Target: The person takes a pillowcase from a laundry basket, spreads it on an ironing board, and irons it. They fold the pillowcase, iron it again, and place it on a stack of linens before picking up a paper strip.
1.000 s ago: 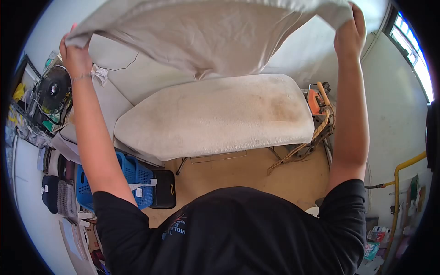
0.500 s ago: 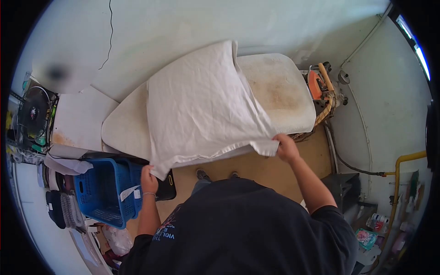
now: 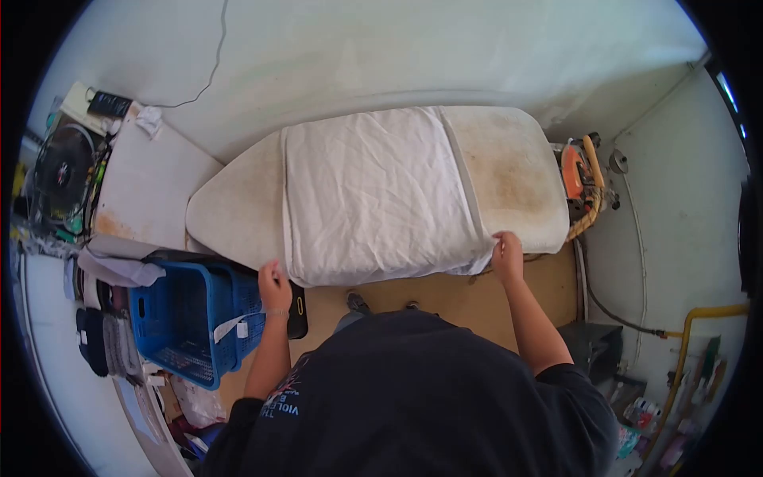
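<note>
A white, wrinkled cloth [image 3: 373, 195] lies flat across the ironing board [image 3: 509, 171], its near edge hanging over the board's front side. My left hand [image 3: 275, 290] is just beside the cloth's near left corner, fingers loosely bent and apart, holding nothing. At the near right corner, my right hand [image 3: 507, 258] has its fingertips close to the cloth's edge; the fingers look parted, and whether they still touch the fabric is hard to see. An orange iron [image 3: 571, 170] rests on the stand at the board's right end.
Blue plastic baskets [image 3: 171, 318] stand at the lower left, beside folded dark and grey textiles [image 3: 107, 342]. A fan [image 3: 62, 171] and a white tabletop [image 3: 155, 187] are left of the board. A yellow pipe [image 3: 711, 312] runs along the right wall.
The cloth, held up by its near corners before, has come down flat over the board and its front edge. Both hands have loosened from the corners.
</note>
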A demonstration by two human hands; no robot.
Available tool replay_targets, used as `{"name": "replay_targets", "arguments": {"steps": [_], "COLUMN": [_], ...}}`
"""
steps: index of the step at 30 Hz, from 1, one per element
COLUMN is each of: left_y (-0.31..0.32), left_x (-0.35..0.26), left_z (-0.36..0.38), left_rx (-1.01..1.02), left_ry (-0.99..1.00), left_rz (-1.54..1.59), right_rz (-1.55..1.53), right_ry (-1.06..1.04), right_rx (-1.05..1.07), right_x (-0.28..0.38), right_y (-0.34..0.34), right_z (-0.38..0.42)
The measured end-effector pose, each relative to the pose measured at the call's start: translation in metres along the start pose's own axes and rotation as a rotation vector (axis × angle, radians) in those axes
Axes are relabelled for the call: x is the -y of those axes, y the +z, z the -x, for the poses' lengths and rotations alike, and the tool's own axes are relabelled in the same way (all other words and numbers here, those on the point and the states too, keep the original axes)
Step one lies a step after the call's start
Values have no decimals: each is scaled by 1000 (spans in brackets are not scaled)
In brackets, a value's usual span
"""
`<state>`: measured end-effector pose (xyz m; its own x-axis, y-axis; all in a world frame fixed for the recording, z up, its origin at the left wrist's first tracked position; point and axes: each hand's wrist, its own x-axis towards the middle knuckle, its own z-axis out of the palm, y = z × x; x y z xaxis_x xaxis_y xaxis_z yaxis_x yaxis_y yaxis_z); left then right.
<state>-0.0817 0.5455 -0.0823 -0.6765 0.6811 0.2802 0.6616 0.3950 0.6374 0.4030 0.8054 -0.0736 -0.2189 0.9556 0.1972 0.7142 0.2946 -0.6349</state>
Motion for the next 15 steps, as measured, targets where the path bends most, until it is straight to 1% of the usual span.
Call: {"name": "replay_targets", "arguments": {"steps": [1, 2, 4, 5, 7, 8, 9, 11, 12, 13, 15], "left_y": [14, 29, 51, 47, 42, 44, 46, 56, 58, 55, 45], "left_x": [-1, 0, 13, -4, -35, -32, -28, 1, 19, 22, 23], "left_z": [-16, -30, -51, -56, -60, -61, -61, -60, -62, -60, -54], "left_rx": [-18, -40, 140, 121, 319, 325, 314, 50, -23, -23, -31], "left_ry": [-87, -171, -141, -148, -261, -213, -216, -252, -332, -335, -431], "left_rz": [57, 116, -177, -178, -442, -484, -472, -172, -27, -21, 166], "right_rz": [-9, 57, 187, 180, 247, 200, 206, 163, 93, 98, -308], "right_ry": [-21, 44, 174, 155, 292, 194, 180, -45, 103, 100, 386], "right_rx": [10, 14, 14, 15, 223, 294, 287, 203, 175, 174, 20], "right_x": [1, 1, 17, 23, 28, 15, 3, -15, -23, -32, -47], "right_y": [9, 20, 30, 32, 29, 33, 39, 47, 50, 51, 49], "right_z": [-17, -32, -52, -58, -68, -70, -71, -73, -77, -76, -65]}}
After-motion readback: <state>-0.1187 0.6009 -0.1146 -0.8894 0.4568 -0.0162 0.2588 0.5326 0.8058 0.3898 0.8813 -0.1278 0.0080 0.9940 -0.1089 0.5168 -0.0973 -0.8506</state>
